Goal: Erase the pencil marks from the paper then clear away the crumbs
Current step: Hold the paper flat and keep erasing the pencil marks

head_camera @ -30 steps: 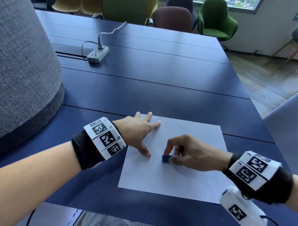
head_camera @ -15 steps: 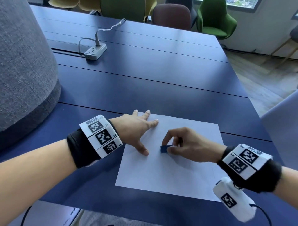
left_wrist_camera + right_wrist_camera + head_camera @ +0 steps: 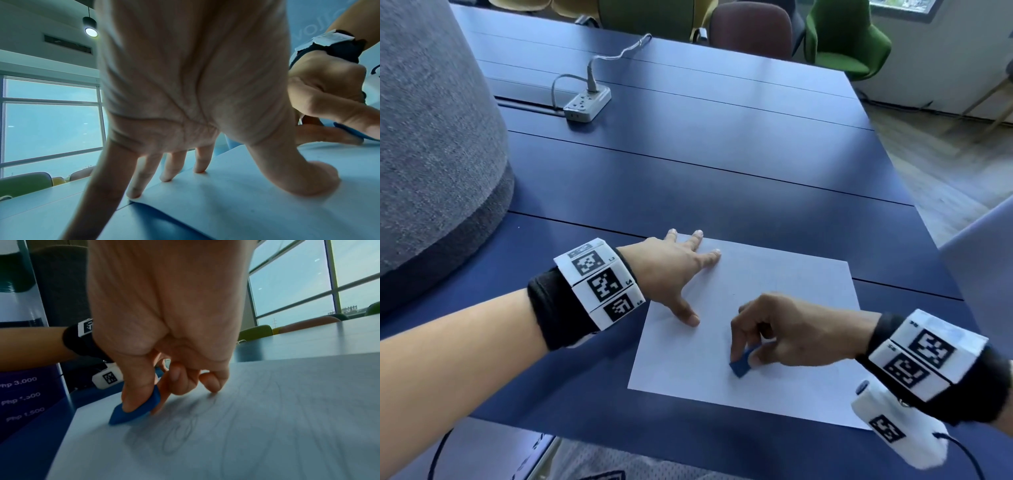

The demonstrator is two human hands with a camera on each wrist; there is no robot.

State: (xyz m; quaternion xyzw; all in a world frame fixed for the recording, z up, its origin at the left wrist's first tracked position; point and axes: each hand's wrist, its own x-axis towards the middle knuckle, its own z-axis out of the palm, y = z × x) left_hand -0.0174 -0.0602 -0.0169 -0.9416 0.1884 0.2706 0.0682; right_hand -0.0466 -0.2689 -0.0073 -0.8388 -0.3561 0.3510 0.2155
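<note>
A white sheet of paper point(image 3: 784, 383) lies on the dark blue table point(image 3: 688, 164) near its front edge. My left hand point(image 3: 681, 274) lies flat with spread fingers on the sheet's far left corner, thumb pressed down on the paper point(image 3: 236, 203). My right hand point(image 3: 774, 329) pinches a small blue eraser point(image 3: 740, 366) between thumb and forefinger, its lower corner on the paper near the middle. In the right wrist view the eraser point(image 3: 135, 410) touches the paper point(image 3: 287, 402) beside faint looping pencil marks point(image 3: 180, 434). No crumbs are plain to see.
A white power strip point(image 3: 587, 104) with its cable sits at the table's far left. A large grey fabric-covered form point(image 3: 431, 137) stands at the left. Several chairs point(image 3: 842, 37) line the far edge. Wooden floor lies to the right.
My right hand has drawn the eraser toward me and slightly right across the paper, tilting it onto a corner. The left hand has stayed pressed on the sheet.
</note>
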